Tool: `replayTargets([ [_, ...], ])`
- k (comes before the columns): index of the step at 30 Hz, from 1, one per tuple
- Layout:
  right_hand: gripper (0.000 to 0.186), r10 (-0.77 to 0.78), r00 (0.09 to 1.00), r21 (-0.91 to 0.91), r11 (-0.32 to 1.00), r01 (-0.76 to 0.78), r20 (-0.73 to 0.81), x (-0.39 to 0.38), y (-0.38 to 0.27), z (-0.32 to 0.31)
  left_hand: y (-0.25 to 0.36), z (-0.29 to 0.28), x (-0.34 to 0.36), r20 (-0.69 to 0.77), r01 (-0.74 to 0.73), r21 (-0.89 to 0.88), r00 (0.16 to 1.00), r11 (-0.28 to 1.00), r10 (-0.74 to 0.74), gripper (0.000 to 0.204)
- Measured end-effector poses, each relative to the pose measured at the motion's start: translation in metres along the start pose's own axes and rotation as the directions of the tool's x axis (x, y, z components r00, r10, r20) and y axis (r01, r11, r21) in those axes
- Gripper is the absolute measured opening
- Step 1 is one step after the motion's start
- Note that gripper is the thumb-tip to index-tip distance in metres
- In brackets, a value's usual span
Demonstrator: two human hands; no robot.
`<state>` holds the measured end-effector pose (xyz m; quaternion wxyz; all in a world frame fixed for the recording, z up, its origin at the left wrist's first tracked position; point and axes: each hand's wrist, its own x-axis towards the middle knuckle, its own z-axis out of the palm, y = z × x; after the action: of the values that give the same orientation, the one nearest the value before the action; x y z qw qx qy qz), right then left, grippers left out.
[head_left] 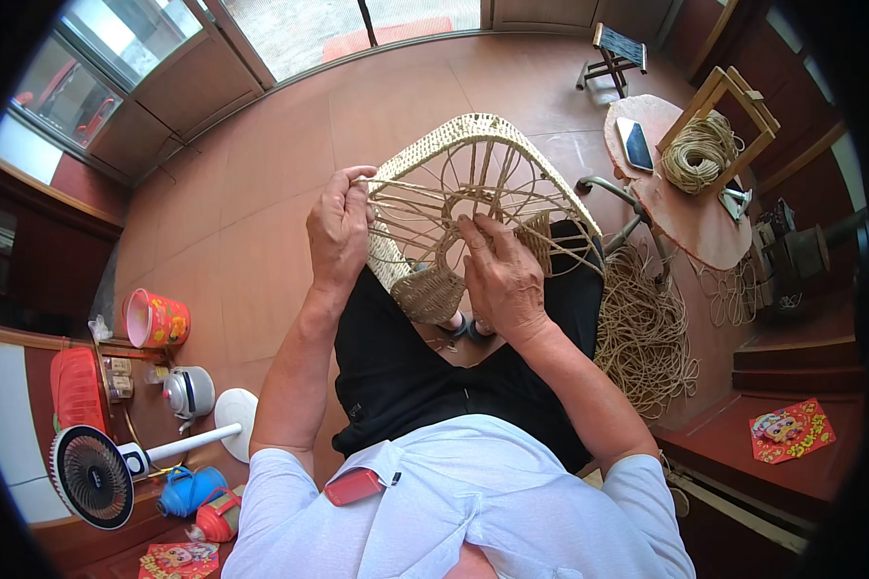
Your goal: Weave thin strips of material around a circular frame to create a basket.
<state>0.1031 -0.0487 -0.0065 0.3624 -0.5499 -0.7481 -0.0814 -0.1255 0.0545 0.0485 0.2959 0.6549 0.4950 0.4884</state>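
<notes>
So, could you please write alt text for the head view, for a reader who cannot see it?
A seated person grips strands with the left hand at the left edge of a partly woven frame; the right hand touches its middle. Loose cord lies heaped on the floor to the right, near a small table.

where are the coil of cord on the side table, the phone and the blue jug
Coil of cord (697, 145): head view, on its upper strands
Phone (635, 145): head view, middle of its dark face
Blue jug (195, 490): head view, on its side
</notes>
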Motion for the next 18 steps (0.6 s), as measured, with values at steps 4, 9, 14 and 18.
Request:
replayTargets([
  [4, 0.065, 0.044, 0.998, -0.009, 0.999, -0.043, 0.055, 0.002, -0.011, 0.002, 0.008, 0.005, 0.027, 0.153, 0.207, -0.386, 0.975, 0.899, -0.159, 0.027],
  [9, 0.068, 0.121, 0.990, -0.034, 0.992, -0.119, 0.073, 0.004, -0.022, 0.001, 0.045, 0.037, 0.043, 0.304, 0.129, -0.474, 0.952, 0.871, 0.025, 0.040],
  [14, 0.063, 0.265, 0.960, 0.052, 0.961, -0.270, 0.097, 0.012, -0.025, 0.003, 0.053, 0.042, 0.007, 0.213, 0.116, -0.147, 0.973, 0.982, -0.083, 0.032],
  [18, 0.063, 0.218, 0.974, 0.040, 0.975, -0.221, 0.061, 0.009, -0.026, 0.006, 0.023, 0.058, -0.015, 0.161, -0.135, 0.128, 0.980, 0.983, 0.114, 0.022],
])
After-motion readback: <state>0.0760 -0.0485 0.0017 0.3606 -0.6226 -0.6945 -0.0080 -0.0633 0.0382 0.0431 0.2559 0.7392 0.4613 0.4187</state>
